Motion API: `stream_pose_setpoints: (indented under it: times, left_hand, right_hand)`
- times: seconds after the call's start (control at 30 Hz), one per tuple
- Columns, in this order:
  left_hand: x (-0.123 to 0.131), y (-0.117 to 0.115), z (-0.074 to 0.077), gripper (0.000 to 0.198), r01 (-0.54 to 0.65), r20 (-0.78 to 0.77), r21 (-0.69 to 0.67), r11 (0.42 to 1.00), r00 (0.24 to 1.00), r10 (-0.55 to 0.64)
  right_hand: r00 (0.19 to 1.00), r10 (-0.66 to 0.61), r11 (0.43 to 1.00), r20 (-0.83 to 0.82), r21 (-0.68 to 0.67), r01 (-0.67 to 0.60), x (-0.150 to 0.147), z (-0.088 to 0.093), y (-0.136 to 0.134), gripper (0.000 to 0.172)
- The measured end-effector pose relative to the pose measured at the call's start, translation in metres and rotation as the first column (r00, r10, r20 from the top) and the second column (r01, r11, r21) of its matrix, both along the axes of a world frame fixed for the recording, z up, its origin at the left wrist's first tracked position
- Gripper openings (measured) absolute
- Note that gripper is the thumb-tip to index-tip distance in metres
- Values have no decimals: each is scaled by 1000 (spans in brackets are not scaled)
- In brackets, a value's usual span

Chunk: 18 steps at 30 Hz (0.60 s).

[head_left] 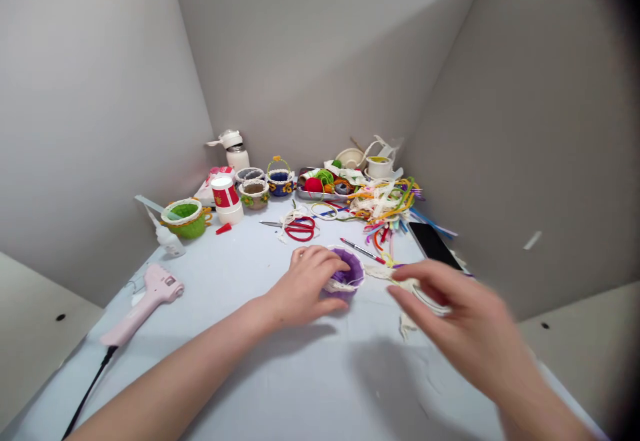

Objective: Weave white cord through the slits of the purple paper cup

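Fingers (326,268) of the left hand (305,283) dip into purple basket (357,267).

The pale blue tabletop (280,394) lies open on the near side, between the left forearm and the right hand (455,314), with only loose threads there (too thin to block much). Another lane runs far from the pink plastic glue gun (145,304) — between it and the left hand (310,281) — until the red-handled metal scissors (300,229) cross it. The gun's black cord (95,381) trails over the near left corner. Straight far of the small purple bowl with a white rim (356,264), a slim pen (363,250) narrows the way; farther right, a tangled heap of coloured strips (383,200) and a flat black phone (435,246) obstruct. Tall grey panels (310,61) bound the far, left and right sides.
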State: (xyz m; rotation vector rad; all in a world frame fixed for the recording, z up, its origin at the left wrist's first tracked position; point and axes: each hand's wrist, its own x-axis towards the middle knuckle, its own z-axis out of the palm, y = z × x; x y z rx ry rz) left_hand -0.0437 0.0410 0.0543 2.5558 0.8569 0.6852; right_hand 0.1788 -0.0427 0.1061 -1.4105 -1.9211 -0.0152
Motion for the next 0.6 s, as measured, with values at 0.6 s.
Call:
stream_pose_setpoints:
  times: [0.6]
  left_hand:
    - [-29,33,-13,33,-81,107,-512,855,982,157]
  right_hand:
    - [975,219,975,45,13,-220,-22,-71,38,7]
